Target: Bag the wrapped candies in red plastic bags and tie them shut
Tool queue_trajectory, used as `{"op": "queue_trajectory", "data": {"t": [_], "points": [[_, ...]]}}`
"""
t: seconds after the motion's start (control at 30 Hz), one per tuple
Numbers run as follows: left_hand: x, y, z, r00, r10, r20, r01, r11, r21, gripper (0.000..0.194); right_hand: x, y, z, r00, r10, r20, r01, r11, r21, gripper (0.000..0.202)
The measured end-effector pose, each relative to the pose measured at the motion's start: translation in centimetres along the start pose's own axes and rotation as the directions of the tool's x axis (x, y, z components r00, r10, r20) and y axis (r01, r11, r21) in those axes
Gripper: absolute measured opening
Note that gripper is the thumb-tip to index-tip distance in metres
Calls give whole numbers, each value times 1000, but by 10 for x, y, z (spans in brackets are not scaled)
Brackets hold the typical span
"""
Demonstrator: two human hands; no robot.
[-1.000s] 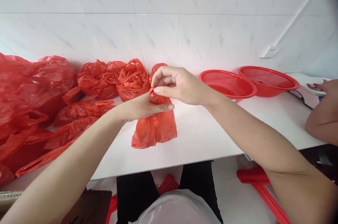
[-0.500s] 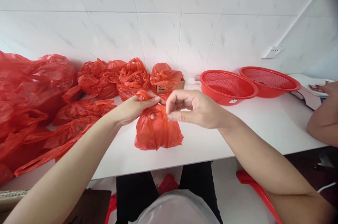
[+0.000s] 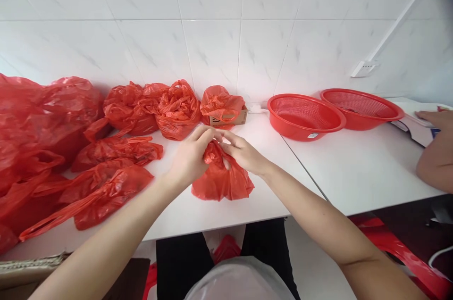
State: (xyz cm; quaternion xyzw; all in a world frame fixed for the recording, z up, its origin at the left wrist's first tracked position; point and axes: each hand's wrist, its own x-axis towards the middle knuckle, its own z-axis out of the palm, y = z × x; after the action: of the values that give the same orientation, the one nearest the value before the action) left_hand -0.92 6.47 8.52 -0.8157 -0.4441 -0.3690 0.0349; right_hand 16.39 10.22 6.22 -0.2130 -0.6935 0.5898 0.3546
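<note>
A filled red plastic bag stands on the white table in front of me. My left hand is closed round the bag's gathered top from the left. From the right, my right hand grips the same top, its thumb and fingers pressed on the plastic. The fingertips of both hands meet above the bag and partly hide its neck.
Several red bags cover the left side. A small cardboard box with a red bag on it is by the wall. Two red baskets stand at the right. Another person's arm is beside a white scale at far right.
My right hand has come down onto the bag's top and closed on it, beside my left hand. My left hand has turned over the top. The bag has shifted slightly right.
</note>
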Motion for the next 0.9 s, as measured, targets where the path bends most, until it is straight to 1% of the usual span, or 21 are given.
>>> {"op": "queue_trajectory", "data": {"t": [0.07, 0.13, 0.17, 0.2, 0.23, 0.27, 0.3, 0.33, 0.37, 0.4, 0.43, 0.47, 0.5, 0.6, 0.67, 0.77, 0.83, 0.9], "points": [[-7, 0, 4, 996, 77, -40, -72, 992, 106, 31, -3, -2, -2, 997, 25, 75, -29, 998, 50, 24], [-14, 0, 5, 992, 121, -41, -113, 980, 164, 32, -6, -3, -3, 990, 54, 128, -62, 997, 54, 19], [-16, -1, 5, 990, 136, -38, -128, 979, 156, 33, -8, -4, -3, 990, 66, 128, -71, 997, 36, 17], [-18, -1, 5, 989, 141, -39, -135, 983, 123, 34, -9, -4, -3, 993, 67, 102, -67, 998, -4, 16], [-20, -1, 5, 990, 130, -46, -126, 989, 74, 33, -10, -4, -2, 998, 45, 45, -42, 997, -71, 14], [-20, 0, 4, 993, 102, -53, -101, 995, 21, 31, -12, -3, -1, 999, -13, -37, 6, 985, -170, 13], [-20, 1, 3, 997, 58, -52, -60, 998, -31, 29, -13, -2, 0, 986, -109, -123, 68, 951, -300, 12], [-20, 2, 3, 999, 5, -37, -8, 997, -76, 26, -13, 0, 0, 955, -233, -182, 131, 885, -446, 11], [-20, 4, 2, 999, -48, -7, 47, 993, -112, 23, -14, 2, 0, 912, -359, -197, 185, 792, -582, 10], [-20, 5, 1, 995, -96, 29, 99, 985, -142, 21, -14, 4, 0, 872, -459, -173, 228, 693, -684, 10], [-20, 6, 0, 989, -134, 67, 143, 975, -171, 20, -15, 6, -2, 846, -516, -133, 261, 619, -741, 10], [-20, 6, -1, 981, -163, 103, 181, 963, -199, 20, -15, 8, -3, 839, -535, -98, 285, 586, -758, 10], [-20, 6, -2, 973, -189, 130, 215, 951, -222, 20, -15, 10, -5, 845, -528, -83, 296, 592, -749, 10], [-20, 4, -1, 953, -249, 174, 287, 924, -253, 23, -17, 9, -8, 879, -460, -129, 269, 699, -663, 6], [-20, 2, 0, 948, -254, 193, 299, 918, -260, 26, -18, 5, -11, 883, -439, -165, 252, 740, -623, 4], [-27, -5, 1, 952, -239, 193, 281, 932, -231, 30, -23, 6, -24, 889, -421, -181, 228, 749, -622, 6], [-43, -15, -1, 944, -280, 174, 311, 931, -193, 32, -30, 20, -42, 899, -389, -204, 167, 732, -661, 7], [-66, -28, -5, 909, -368, 197, 401, 900, -171, 32, -41, 44, -64, 918, -316, -238, 67, 717, -694, 8]]}}
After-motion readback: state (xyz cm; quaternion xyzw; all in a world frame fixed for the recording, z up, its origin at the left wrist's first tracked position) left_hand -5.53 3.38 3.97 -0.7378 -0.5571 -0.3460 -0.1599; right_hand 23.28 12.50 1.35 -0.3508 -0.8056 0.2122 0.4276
